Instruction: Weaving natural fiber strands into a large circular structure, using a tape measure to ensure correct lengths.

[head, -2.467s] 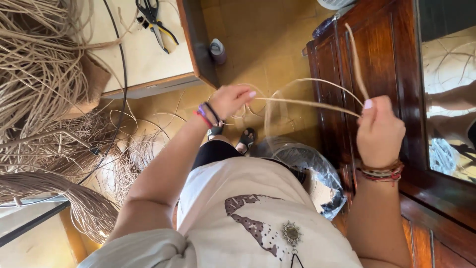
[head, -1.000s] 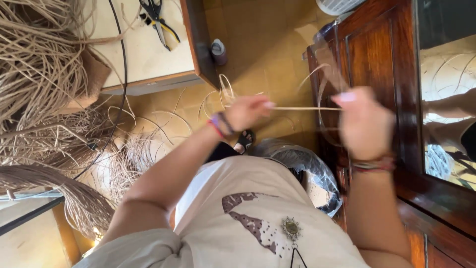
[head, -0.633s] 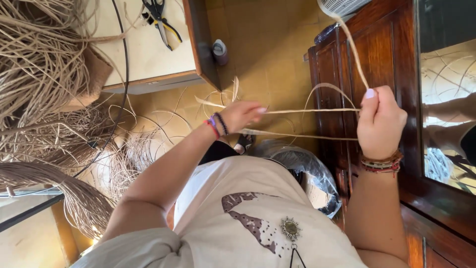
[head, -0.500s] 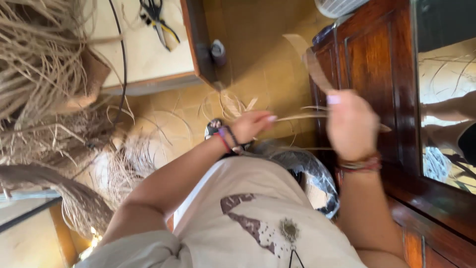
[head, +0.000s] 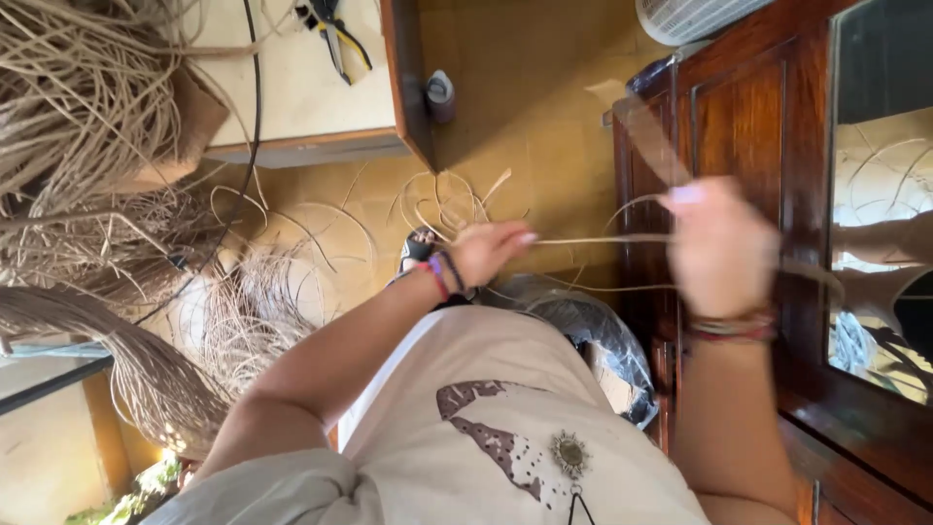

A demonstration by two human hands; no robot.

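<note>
A thin pale straw strand [head: 603,239] runs level between my two hands. My left hand [head: 488,251], with bead bracelets on the wrist, pinches its left end low over the yellow tiled floor [head: 530,117]. At the strand's right end my right hand [head: 721,251] is closed around it and blurred by motion, in front of the dark wooden cabinet [head: 748,117]. A wider blurred piece of the straw sticks up from that hand. Loose curled strands [head: 449,199] lie on the floor just beyond my left hand.
Big bundles of straw fibre [head: 87,126] fill the left side, with more [head: 146,379] below. A pale table [head: 311,87] carries pliers [head: 335,34] and a black cable. A black plastic bag [head: 593,331] sits by my legs. The cabinet holds a mirror [head: 880,224].
My right hand has swung up and down with the strand, ending level with my left hand. My left hand stayed low over the floor, holding its end throughout.
</note>
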